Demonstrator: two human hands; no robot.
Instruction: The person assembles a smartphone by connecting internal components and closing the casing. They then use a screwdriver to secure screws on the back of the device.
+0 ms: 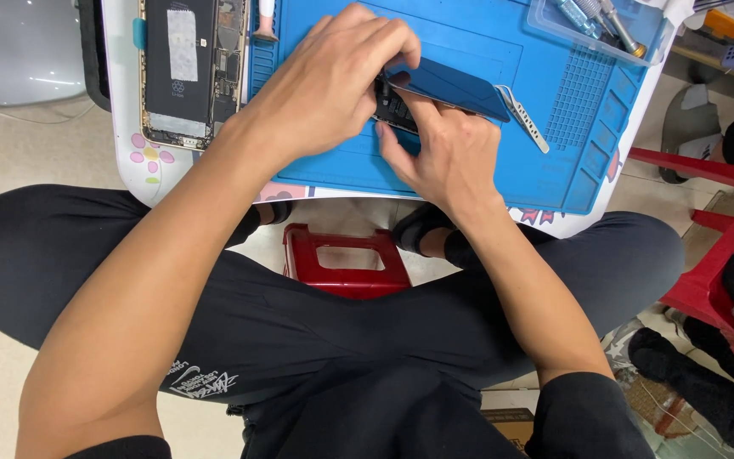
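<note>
Nearest you: your black-trousered knees spread wide, with a red plastic stool [346, 259] on the floor between them, just under the counter's [125, 102] near edge. A second red stool [715, 246] sits to your right, close to that knee, so side room there is tight.

On the counter, the blue work mat [486, 170] runs nearly to the near edge. Both hands meet at its middle. Your left hand [324, 85] comes in from the left, its grip clenched over the top of a dark phone screen panel [452, 89]; fingertips press on its left end. Your right hand [448, 157] sits just below it, thumb and fingers pinching the same panel's lower left corner. The panel is tilted, its right end lifted off the mat. Small dark parts show under your fingers, too hidden to tell what they are.

Just right of the panel, a thin metal plate [524, 119] lies on the mat, touching or almost touching the panel's right tip. Open mat beyond that to the right edge.

Farther left, an opened phone body [190, 72] lies on the counter beside the mat's left edge. Far right corner: a clear tray [554, 30] with metal tools.
</note>
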